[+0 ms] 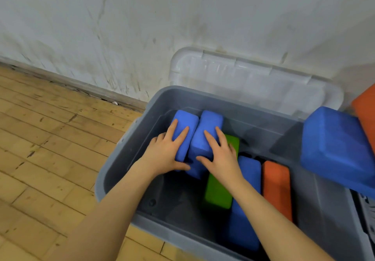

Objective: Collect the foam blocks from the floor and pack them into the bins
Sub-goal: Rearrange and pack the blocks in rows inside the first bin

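Both hands are down inside the grey bin [121, 159], which stands on the wooden floor [50, 138] close to the scuffed white wall [142, 27]. The left hand [164, 153] lies with fingers spread and nearly straight over the left blue block [185, 126], thumb reaching round its near end. The right hand [220, 155] rests the same way, flat and spread, on the second blue block [207, 130] just beside it; the two blocks touch, tilted up against the far wall of the bin. Beneath them lies a green block [218, 191], then another blue block [246, 210] and an orange block [277, 187] side by side. A large blue block [336, 149] sits over the bin's right rim, with an orange one [365, 114] behind it. A clear lid [253, 78] leans against the wall.
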`<state>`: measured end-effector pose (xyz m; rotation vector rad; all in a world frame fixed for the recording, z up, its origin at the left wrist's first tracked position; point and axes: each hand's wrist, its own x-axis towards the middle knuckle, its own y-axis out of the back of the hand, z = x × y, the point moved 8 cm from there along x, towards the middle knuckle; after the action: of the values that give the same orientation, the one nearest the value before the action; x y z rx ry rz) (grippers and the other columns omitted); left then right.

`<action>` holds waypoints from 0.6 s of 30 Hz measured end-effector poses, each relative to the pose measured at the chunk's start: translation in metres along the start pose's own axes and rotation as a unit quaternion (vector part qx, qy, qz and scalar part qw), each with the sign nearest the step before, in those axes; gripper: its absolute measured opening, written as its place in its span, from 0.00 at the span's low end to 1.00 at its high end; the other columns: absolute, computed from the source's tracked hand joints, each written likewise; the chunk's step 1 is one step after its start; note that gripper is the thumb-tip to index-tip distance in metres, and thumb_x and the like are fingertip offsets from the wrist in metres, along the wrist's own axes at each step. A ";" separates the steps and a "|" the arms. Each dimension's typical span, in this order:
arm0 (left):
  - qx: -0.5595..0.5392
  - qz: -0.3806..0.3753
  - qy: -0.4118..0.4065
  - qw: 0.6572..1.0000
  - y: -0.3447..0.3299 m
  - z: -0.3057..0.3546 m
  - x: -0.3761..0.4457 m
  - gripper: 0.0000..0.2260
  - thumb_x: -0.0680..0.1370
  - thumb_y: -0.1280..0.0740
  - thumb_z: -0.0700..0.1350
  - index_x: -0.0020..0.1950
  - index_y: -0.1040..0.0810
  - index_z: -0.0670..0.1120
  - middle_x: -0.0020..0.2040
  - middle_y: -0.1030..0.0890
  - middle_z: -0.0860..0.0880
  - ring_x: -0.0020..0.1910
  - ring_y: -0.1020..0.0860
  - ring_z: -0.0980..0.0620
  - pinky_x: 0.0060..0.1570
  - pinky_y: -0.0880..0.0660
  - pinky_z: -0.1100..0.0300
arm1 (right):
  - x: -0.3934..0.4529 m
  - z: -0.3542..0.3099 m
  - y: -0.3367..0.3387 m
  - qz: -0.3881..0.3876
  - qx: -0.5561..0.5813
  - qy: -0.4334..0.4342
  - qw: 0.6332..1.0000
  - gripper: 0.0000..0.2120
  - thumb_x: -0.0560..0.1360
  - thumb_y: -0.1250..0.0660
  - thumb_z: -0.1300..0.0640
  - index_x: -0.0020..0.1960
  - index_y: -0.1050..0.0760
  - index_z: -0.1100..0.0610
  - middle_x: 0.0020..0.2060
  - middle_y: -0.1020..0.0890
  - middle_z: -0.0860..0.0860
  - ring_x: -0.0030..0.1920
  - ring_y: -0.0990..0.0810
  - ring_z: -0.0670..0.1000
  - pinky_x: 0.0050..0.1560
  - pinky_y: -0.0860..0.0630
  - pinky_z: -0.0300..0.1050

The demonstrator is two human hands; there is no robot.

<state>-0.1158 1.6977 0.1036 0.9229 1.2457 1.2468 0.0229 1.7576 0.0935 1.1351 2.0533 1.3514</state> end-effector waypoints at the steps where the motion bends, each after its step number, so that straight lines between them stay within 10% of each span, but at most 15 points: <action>1: 0.013 -0.014 -0.003 1.000 -0.001 0.001 0.003 0.48 0.70 0.32 0.64 0.76 0.62 0.54 0.76 0.67 0.45 0.69 0.38 0.39 0.65 0.35 0.48 | 0.000 0.001 -0.004 -0.009 -0.012 -0.009 1.000 0.36 0.75 0.34 0.45 0.76 0.49 0.46 0.77 0.55 0.52 0.74 0.42 0.54 0.72 0.47 0.52; 13: -0.074 0.064 -0.020 0.995 0.006 -0.004 0.023 0.33 0.77 0.36 0.53 0.77 0.48 0.49 0.78 0.52 0.51 0.75 0.51 0.40 0.71 0.45 0.49 | 0.006 -0.003 -0.006 0.084 0.133 0.030 0.987 0.27 0.74 0.30 0.61 0.71 0.33 0.56 0.74 0.39 0.56 0.71 0.35 0.62 0.69 0.38 0.64; 18: 0.107 0.033 0.038 0.993 0.010 -0.003 0.011 0.36 0.77 0.41 0.61 0.77 0.59 0.54 0.77 0.61 0.49 0.76 0.58 0.43 0.72 0.58 0.46 | -0.005 -0.004 -0.005 0.000 0.064 0.025 0.998 0.31 0.76 0.34 0.52 0.75 0.44 0.43 0.77 0.50 0.44 0.69 0.34 0.55 0.58 0.27 0.52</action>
<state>-0.1220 1.7095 0.1110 1.0864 1.4395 1.2258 0.0211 1.7507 0.0907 1.1642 2.2031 1.2748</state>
